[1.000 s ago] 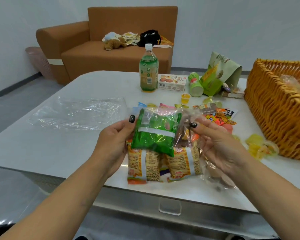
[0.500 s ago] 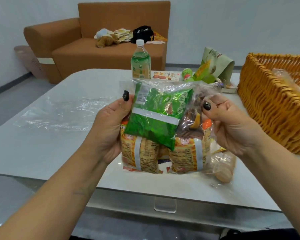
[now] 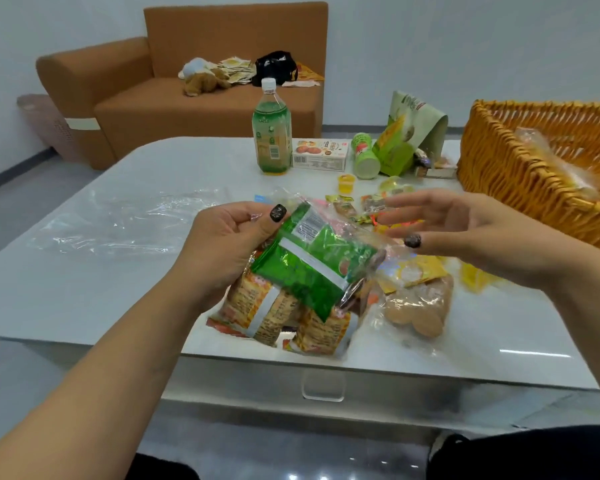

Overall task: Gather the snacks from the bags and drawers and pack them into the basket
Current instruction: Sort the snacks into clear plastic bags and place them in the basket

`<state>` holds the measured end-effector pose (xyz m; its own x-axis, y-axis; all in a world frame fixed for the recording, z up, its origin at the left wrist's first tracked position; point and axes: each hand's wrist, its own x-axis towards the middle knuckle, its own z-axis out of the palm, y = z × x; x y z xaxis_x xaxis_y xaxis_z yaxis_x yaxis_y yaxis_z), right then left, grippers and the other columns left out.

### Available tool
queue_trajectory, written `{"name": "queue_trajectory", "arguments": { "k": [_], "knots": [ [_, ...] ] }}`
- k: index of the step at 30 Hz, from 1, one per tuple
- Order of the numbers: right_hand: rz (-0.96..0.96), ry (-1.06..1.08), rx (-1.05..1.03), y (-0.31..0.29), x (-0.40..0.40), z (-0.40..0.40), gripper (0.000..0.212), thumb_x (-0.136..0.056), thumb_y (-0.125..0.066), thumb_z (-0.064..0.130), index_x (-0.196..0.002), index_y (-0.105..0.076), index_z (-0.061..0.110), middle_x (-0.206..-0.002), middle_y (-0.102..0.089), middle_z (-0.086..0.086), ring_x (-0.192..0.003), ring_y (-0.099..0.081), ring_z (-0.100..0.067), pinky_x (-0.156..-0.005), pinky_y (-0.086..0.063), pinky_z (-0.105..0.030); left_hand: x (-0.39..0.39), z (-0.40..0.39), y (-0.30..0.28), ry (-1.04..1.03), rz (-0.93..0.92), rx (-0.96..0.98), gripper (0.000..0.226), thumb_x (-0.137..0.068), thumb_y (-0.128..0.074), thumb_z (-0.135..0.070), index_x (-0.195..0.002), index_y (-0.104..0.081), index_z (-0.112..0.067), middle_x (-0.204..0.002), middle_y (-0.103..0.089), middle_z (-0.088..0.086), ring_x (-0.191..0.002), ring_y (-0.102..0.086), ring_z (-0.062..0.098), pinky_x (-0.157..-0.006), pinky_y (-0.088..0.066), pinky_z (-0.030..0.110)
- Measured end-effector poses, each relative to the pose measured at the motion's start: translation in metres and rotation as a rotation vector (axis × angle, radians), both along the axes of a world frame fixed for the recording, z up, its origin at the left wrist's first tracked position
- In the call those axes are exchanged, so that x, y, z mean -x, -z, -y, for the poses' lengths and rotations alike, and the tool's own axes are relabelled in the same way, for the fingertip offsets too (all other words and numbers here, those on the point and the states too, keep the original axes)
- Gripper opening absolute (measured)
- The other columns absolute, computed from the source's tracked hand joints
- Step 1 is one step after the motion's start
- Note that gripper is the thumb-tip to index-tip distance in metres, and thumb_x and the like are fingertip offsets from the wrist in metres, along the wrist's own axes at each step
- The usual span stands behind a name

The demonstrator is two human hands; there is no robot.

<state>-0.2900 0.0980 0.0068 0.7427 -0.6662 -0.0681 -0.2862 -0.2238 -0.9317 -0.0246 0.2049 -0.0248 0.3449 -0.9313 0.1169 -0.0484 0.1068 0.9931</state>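
White walls behind; orange sofa (image 3: 201, 98) upper left of frame with a plush toy and black bag on the seat. White glossy desk (image 3: 84, 289) fills the middle. Wicker basket (image 3: 520, 174) sits on it at the right edge, one clear-wrapped item inside. Empty clear plastic bag (image 3: 118, 220) lies flat at left centre. Far edge of the desk, centre: green drink bottle (image 3: 271, 133) upright, biscuit box (image 3: 320, 154) touching its right side, green tube can (image 3: 365, 160) on its side, green-yellow pouch (image 3: 406, 133) leaning. Loose small snacks are scattered between those and the hands. Left hand (image 3: 222, 251), frame centre, grips a clear snack bag (image 3: 302, 289) by its top, lifted and tilted; inside are a green packet (image 3: 312, 268) over orange packets (image 3: 257, 310). Bagged round buns (image 3: 416, 306) lie on the desk just right of it. Right hand (image 3: 465, 233), right of centre, is spread wide, fingers straight, holding nothing, just beside the bag's top corner.
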Motion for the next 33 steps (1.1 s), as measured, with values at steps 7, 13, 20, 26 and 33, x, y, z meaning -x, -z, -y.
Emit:
{"name": "queue_trajectory", "arguments": {
  "k": [7,13,20,26,33],
  "knots": [
    [-0.3,-0.168,0.196,0.001,-0.027,-0.031,0.062,-0.061,-0.083,0.048,-0.117,-0.063,0.029,-0.103,-0.071,0.014,-0.088,-0.066,0.002,-0.079,-0.053,-0.023,0.033,-0.01,-0.011,0.091,0.091,-0.025,0.011,-0.082,-0.069,-0.019,-0.088,-0.073,-0.012,-0.079,-0.076,0.005,-0.073,-0.073,0.013,-0.063,-0.057,0.023],
    [-0.227,-0.174,0.121,-0.003,-0.01,-0.039,0.048,-0.061,-0.081,0.04,-0.105,-0.067,0.028,-0.096,-0.073,-0.005,-0.08,-0.071,-0.018,-0.069,-0.059,-0.034,0.054,-0.015,-0.018,0.093,0.027,-0.047,0.011,-0.087,-0.067,-0.017,-0.091,-0.074,-0.009,-0.083,-0.077,0.008,-0.076,-0.073,0.017,-0.068,-0.059,0.026],
    [-0.007,0.09,-0.056,0.002,0.025,-0.044,0.068,-0.059,-0.083,0.034,-0.121,-0.057,0.025,-0.113,-0.062,0.019,-0.098,-0.061,0.011,-0.086,-0.05,-0.013,0.084,0.015,-0.045,0.119,0.217,-0.032,0.018,-0.09,-0.066,-0.019,-0.098,-0.073,-0.004,-0.081,-0.076,0.0,-0.075,-0.068,0.007,-0.069,-0.055,0.018],
    [0.086,0.272,-0.006,-0.028,0.077,-0.036,0.06,-0.049,-0.078,0.029,-0.103,-0.053,0.04,-0.078,-0.061,0.035,-0.079,-0.065,0.008,-0.068,-0.054,-0.016,0.13,0.054,-0.072,0.17,0.35,0.028,0.019,-0.089,-0.069,-0.03,-0.099,-0.071,-0.015,-0.086,-0.075,-0.002,-0.077,-0.067,0.004,-0.071,-0.053,0.019],
    [0.205,0.63,0.142,-0.096,0.163,0.005,0.076,-0.046,-0.086,0.034,-0.117,-0.059,0.033,-0.097,-0.069,0.014,-0.078,-0.07,-0.003,-0.063,-0.059,-0.024,0.179,0.099,-0.074,0.001,-0.013,0.082,0.028,-0.077,-0.064,-0.038,-0.103,-0.062,-0.025,-0.108,-0.066,-0.005,-0.105,-0.064,0.012,-0.095,-0.052,0.038]
  ]
}}
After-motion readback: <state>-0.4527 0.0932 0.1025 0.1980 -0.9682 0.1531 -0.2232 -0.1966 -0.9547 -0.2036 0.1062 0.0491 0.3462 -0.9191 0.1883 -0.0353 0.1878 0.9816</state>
